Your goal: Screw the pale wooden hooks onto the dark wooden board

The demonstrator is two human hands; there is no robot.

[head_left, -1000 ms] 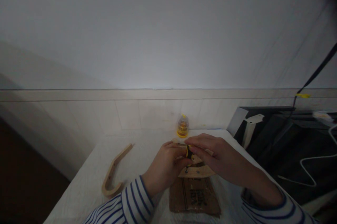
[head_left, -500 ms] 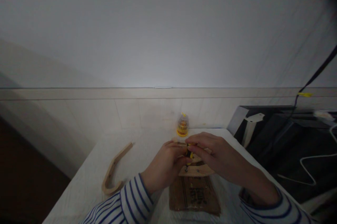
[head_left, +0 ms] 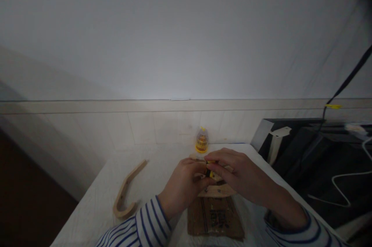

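My left hand and my right hand are both closed around a small yellow and black screwdriver. Its handle shows between my fingertips, while its tip is hidden behind my left thumb. Under my hands is a pale wooden piece, partly covered by my fingers, with small dark screws or holes along its near bar. Just below it lies a brown printed packet, flat on the white surface.
A clear-topped container with a yellow base stands by the wall. To the left lies a hook-shaped wooden piece on the white-covered table. Black panels and a white cable are on the right.
My left thumb has shifted slightly, and the near bar of the wooden piece shows a little differently. Both hands stay on the screwdriver; the whole view has moved slightly.
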